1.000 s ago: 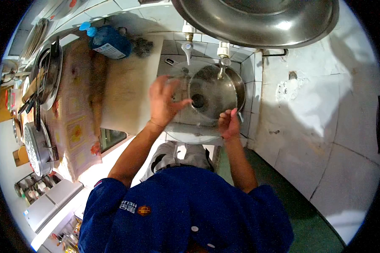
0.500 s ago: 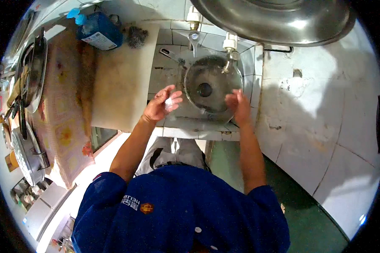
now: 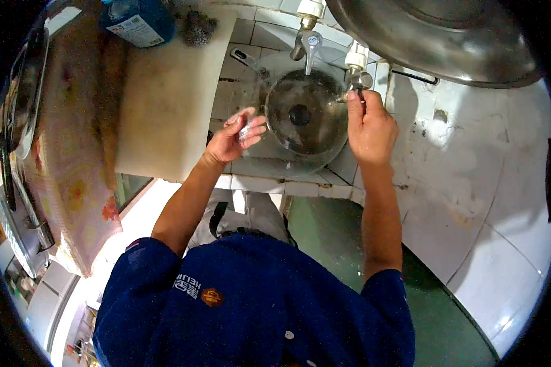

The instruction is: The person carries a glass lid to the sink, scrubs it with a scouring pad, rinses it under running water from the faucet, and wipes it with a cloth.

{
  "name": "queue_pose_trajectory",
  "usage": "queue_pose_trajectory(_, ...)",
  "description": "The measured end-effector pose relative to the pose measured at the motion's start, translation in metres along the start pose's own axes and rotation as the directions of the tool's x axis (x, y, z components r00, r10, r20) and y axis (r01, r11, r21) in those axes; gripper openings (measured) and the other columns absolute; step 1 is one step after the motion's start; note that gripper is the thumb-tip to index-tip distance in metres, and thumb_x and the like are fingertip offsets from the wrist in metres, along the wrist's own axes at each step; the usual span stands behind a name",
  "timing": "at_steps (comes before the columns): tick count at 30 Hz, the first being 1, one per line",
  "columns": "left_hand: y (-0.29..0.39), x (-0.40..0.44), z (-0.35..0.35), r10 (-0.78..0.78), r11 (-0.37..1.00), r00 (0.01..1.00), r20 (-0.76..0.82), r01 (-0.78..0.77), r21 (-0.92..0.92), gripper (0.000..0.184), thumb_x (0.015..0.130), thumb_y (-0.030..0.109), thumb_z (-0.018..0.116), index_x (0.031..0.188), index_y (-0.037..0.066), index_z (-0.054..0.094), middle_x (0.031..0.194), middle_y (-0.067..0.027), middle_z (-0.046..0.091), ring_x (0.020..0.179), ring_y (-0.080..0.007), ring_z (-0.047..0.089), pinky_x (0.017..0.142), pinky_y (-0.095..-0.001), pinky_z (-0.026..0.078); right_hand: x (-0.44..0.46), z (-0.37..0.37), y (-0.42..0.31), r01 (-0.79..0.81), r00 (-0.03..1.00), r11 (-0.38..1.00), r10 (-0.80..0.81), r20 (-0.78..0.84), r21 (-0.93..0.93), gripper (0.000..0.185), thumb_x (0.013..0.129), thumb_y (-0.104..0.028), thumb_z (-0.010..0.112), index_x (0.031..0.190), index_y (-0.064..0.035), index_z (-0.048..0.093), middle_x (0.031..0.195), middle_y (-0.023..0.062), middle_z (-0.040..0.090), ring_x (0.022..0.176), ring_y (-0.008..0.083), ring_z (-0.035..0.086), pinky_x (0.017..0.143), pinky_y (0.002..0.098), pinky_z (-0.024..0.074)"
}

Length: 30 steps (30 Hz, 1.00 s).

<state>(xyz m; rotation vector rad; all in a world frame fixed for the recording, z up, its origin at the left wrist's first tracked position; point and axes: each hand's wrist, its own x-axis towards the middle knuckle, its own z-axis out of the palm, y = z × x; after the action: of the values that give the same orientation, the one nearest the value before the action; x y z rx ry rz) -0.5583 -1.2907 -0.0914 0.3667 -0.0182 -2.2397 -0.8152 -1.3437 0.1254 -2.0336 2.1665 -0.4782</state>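
My right hand [image 3: 373, 128] has its thumb and fingers closed on the handle of the right faucet [image 3: 356, 76], at the sink's right side. To the left, my left hand [image 3: 236, 136] hovers palm up over the near-left part of the sink, fingers apart, with a whitish wet patch on the palm and fingers. Between the hands, a clear round lid with a dark knob [image 3: 299, 115] lies in the tiled sink [image 3: 257, 182]. Up and left of the lid is a long handle [image 3: 244, 57]. A second faucet [image 3: 309, 46] is on the wall above.
A pale board [image 3: 159, 104] is left of the sink, with a blue bottle [image 3: 138, 23] and a dark scrubber [image 3: 198, 29] at its far end. A large metal pan [image 3: 447, 43] hangs at the upper right. Pans stand along the left edge beside a patterned cloth [image 3: 73, 189].
My right hand has moved up from the sink to the right faucet and closed on its handle. My left hand has drawn back from the lid and turned palm up.
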Motion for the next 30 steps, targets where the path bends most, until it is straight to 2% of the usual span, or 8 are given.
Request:
queue_pose_trajectory(5, 0.003, 0.002, 0.013, -0.014, 0.997, 0.995, -0.099, 0.021, 0.068, 0.048, 0.084, 0.029, 0.071, 0.125, 0.013, 0.053, 0.118, -0.0104, 0.06, 0.105, -0.0241, 0.062, 0.083, -0.0343, 0.056, -0.001, 0.0, 0.007, 0.065, 0.998, 0.994, -0.062, 0.027, -0.084, 0.023, 0.094, -0.029, 0.055, 0.098, -0.0069, 0.06, 0.073, 0.0173, 0.064, 0.066, 0.0384, 0.062, 0.061, 0.0462, 0.0479)
queue_pose_trajectory(8, 0.002, 0.006, 0.008, -0.023, 0.999, 0.997, -0.077, 0.027, 0.047, 0.047, 0.084, 0.03, 0.071, 0.124, 0.013, 0.054, 0.118, -0.0105, 0.059, 0.104, -0.0244, 0.062, 0.083, -0.0336, 0.056, -0.002, 0.004, 0.014, 0.094, 0.996, 0.99, -0.093, 0.016, -0.109, 0.019, 0.093, -0.025, 0.056, 0.1, -0.0071, 0.059, 0.072, 0.0181, 0.063, 0.065, 0.039, 0.061, 0.06, 0.0462, 0.0481)
queue_pose_trajectory(10, 0.002, 0.008, 0.009, -0.027, 0.999, 0.996, -0.083, 0.031, 0.042, 0.047, 0.084, 0.03, 0.071, 0.124, 0.013, 0.054, 0.118, -0.0108, 0.06, 0.104, -0.0244, 0.062, 0.083, -0.0333, 0.056, -0.001, 0.008, 0.021, 0.22, 0.969, 0.971, -0.229, -0.09, -0.098, 0.021, 0.093, -0.027, 0.055, 0.101, -0.0073, 0.055, 0.063, 0.0163, 0.062, 0.055, 0.0363, 0.062, 0.051, 0.0481, 0.0478)
queue_pose_trajectory(22, 0.003, 0.011, 0.009, -0.034, 0.999, 0.995, -0.092, 0.035, 0.002, 0.044, 0.087, 0.024, 0.067, 0.127, 0.011, 0.053, 0.116, -0.0128, 0.06, 0.106, -0.0288, 0.062, 0.084, -0.038, 0.056, 0.004, 0.004, 0.032, 0.294, 0.95, 0.955, -0.296, -0.103, -0.033, 0.015, 0.09, -0.018, 0.061, 0.098, -0.0058, 0.057, 0.068, 0.0158, 0.063, 0.058, 0.0345, 0.062, 0.051, 0.045, 0.0485)
queue_pose_trajectory(26, 0.004, 0.012, 0.011, -0.038, 0.999, 0.998, -0.045, 0.038, -0.018, 0.044, 0.086, 0.023, 0.068, 0.125, 0.011, 0.055, 0.114, -0.0123, 0.06, 0.103, -0.0263, 0.06, 0.081, -0.0347, 0.054, 0.002, 0.003, 0.037, 0.274, 0.959, 0.962, -0.272, -0.076, 0.015, 0.02, 0.089, -0.019, 0.063, 0.102, -0.0047, 0.058, 0.071, 0.0173, 0.063, 0.061, 0.0334, 0.063, 0.056, 0.0421, 0.0504)
queue_pose_trajectory(28, 0.003, 0.012, 0.007, -0.041, 0.999, 0.998, -0.038, 0.04, -0.025, 0.044, 0.085, 0.024, 0.069, 0.125, 0.011, 0.055, 0.114, -0.0121, 0.06, 0.103, -0.0254, 0.059, 0.08, -0.0337, 0.053, -0.003, 0.002, 0.041, 0.022, 0.999, 0.955, -0.034, 0.036, 0.296, 0.031, 0.086, -0.024, 0.067, 0.107, -0.0031, 0.058, 0.082, 0.0175, 0.066, 0.07, 0.0306, 0.065, 0.066, 0.0384, 0.0521)
queue_pose_trajectory(29, 0.003, 0.013, 0.006, -0.042, 0.999, 0.999, -0.027, 0.042, -0.032, 0.044, 0.085, 0.024, 0.069, 0.125, 0.011, 0.055, 0.113, -0.0118, 0.06, 0.102, -0.0245, 0.058, 0.08, -0.0328, 0.052, -0.008, 0.011, 0.053, 0.022, 0.999, 0.955, -0.034, 0.035, 0.296, 0.031, 0.086, -0.024, 0.067, 0.107, -0.0031, 0.058, 0.082, 0.0175, 0.066, 0.07, 0.0306, 0.065, 0.066, 0.0384, 0.0521)
queue_pose_trajectory(30, 0.003, 0.013, 0.005, -0.04, 0.999, 0.999, -0.026, 0.04, -0.031, 0.044, 0.085, 0.024, 0.069, 0.125, 0.011, 0.055, 0.113, -0.0118, 0.06, 0.102, -0.0245, 0.058, 0.08, -0.0328, 0.052, -0.017, 0.028, 0.074, 0.061, 0.991, 0.97, -0.031, -0.128, 0.236, 0.037, 0.085, -0.028, 0.068, 0.111, -0.0024, 0.057, 0.091, 0.017, 0.066, 0.076, 0.0295, 0.065, 0.071, 0.0373, 0.0515)
